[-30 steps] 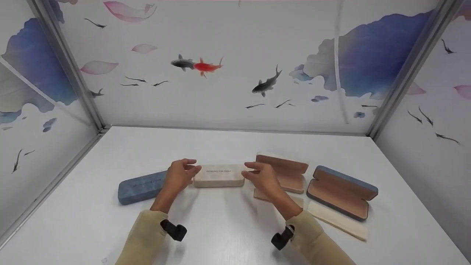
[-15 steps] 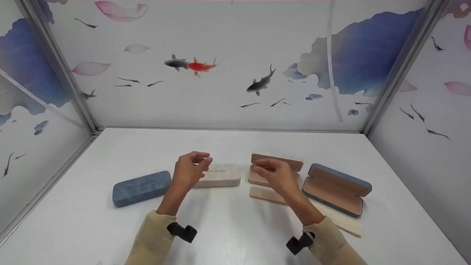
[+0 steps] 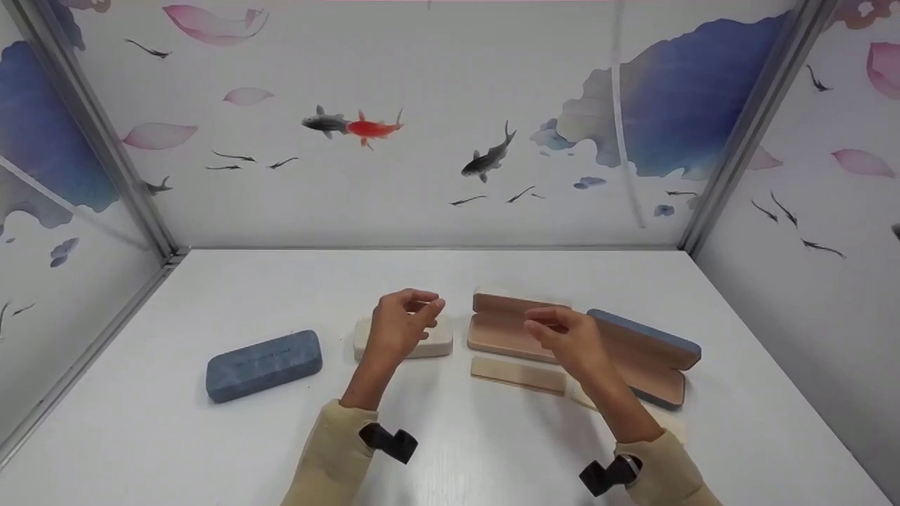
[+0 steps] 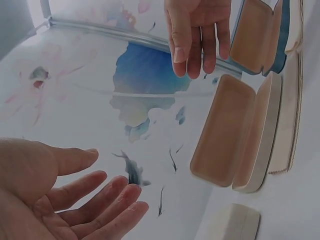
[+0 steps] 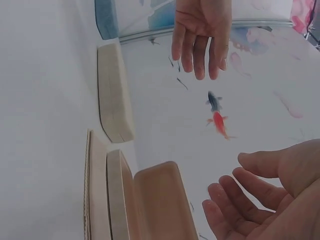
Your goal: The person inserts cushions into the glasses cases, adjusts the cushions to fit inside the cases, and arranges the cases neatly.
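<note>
My left hand point(image 3: 404, 327) hovers above the closed cream glasses case point(image 3: 439, 339) and hides part of its lid. The left wrist view shows its fingers point(image 4: 92, 192) loosely spread, holding nothing. In front of the open cream glasses case point(image 3: 503, 336) hangs my right hand point(image 3: 571, 341), also bare, with relaxed fingers point(image 5: 240, 200) in the right wrist view. Behind the right forearm is an open blue glasses case point(image 3: 664, 379) with a brown lining, partly covered by that arm.
A closed blue glasses case point(image 3: 264, 365) lies at the left of the white table point(image 3: 450, 450). A folded beige cloth point(image 3: 518, 374) lies before the open cream case. Another pale cloth point(image 3: 671, 424) is mostly hidden by the right arm. Printed panels wall in the back and sides.
Both hands have come away from the ends of the closed cream case, rising and shifting right. The cases stay put on the table; the head view has turned slightly.
</note>
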Tool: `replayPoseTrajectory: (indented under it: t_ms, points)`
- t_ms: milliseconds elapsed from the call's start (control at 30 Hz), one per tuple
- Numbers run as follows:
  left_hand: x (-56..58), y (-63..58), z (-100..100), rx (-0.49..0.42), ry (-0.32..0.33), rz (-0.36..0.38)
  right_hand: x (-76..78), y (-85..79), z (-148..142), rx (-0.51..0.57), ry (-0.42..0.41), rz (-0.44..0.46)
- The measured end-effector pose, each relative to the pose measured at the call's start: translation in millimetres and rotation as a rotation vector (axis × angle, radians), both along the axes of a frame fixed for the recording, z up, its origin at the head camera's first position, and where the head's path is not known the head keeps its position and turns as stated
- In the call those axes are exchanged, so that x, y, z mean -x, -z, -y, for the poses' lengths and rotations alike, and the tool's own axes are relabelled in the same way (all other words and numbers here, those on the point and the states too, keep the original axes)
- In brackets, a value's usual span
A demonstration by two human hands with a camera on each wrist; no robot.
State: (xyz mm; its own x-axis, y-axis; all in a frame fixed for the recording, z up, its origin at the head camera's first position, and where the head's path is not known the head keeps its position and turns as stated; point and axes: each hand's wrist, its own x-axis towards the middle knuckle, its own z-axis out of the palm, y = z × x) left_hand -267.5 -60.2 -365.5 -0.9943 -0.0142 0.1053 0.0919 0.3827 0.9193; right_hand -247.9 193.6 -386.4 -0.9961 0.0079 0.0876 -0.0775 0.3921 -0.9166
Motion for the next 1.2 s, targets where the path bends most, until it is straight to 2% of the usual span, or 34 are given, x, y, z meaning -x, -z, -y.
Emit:
replayPoseTrajectory:
  t_ms: [267, 500, 733, 933, 1067, 1200]
  points:
    - [7.1, 14.8, -21.3, -0.019, 0.006, 0.082, -2.3, 8.7, -23.0, -0.026, 0.039, 0.085]
    - [13.5, 36.9, -35.8, -0.061, 0.028, 0.149, -0.3, 20.9, -36.5, -0.058, 0.031, 0.12]
    - [19.1, 54.0, -47.8, -0.015, 0.028, 0.176, 4.6, 31.6, -42.2, -0.085, 0.025, 0.187]
    - [19.1, 67.5, -51.9, 0.045, 0.038, 0.193, 6.7, 40.6, -45.9, -0.125, 0.011, 0.218]
    - [17.3, 71.9, -54.4, 0.024, 0.059, 0.228, 6.7, 45.0, -47.6, -0.135, 0.001, 0.256]
    - [15.8, 74.3, -57.5, -0.008, 0.075, 0.269, 5.7, 47.9, -48.6, -0.1, -0.004, 0.291]
